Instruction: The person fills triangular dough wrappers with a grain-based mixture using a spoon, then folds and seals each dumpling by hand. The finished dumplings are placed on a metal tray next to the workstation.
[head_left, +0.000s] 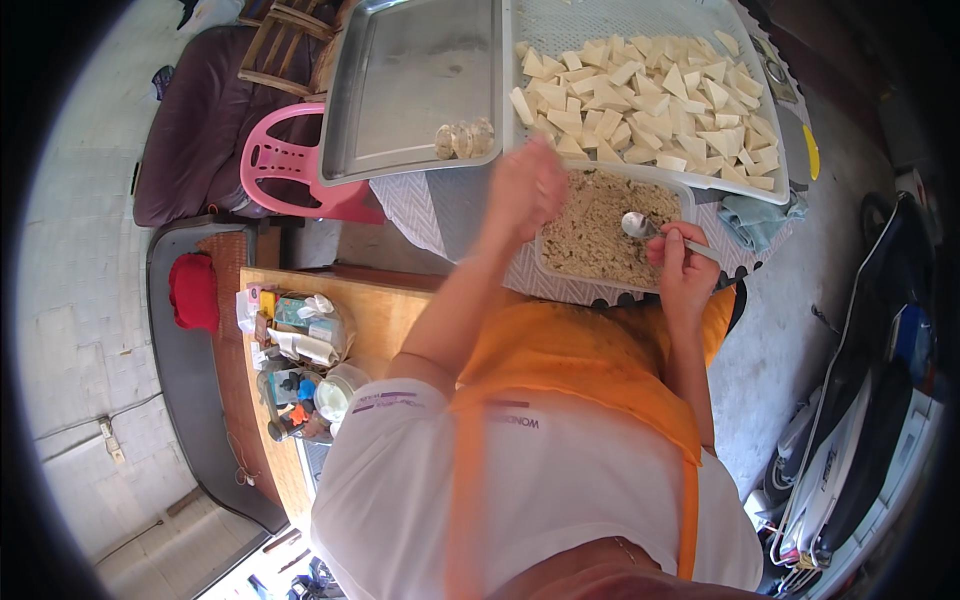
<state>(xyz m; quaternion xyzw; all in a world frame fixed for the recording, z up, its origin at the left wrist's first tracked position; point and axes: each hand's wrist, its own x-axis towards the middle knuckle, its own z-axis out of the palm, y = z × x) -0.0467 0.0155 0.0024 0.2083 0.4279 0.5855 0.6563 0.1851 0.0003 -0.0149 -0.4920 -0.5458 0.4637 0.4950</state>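
Note:
My right hand (684, 266) grips a metal spoon (640, 224) by its handle, with the bowl over a beige minced filling (589, 225) flecked with green. The filling lies in a clear plastic tub (541, 259) on the table in front of me. My left hand (531, 184) is motion-blurred above the tub's far left corner, its fingers curled; whether they hold anything cannot be told. Beyond the tub, many pale tofu-like triangles (652, 97) are heaped in a white perforated plastic tray (540, 22). A few filled pieces (465, 140) sit in the near right corner of a metal tray (412, 90).
A blue-green cloth (761, 221) lies at the table's right edge. A pink plastic chair (289, 161) stands left of the metal tray. Nearer on my left, a wooden table (382, 315) bears boxes and jars. A motor scooter (847, 450) is parked to the right.

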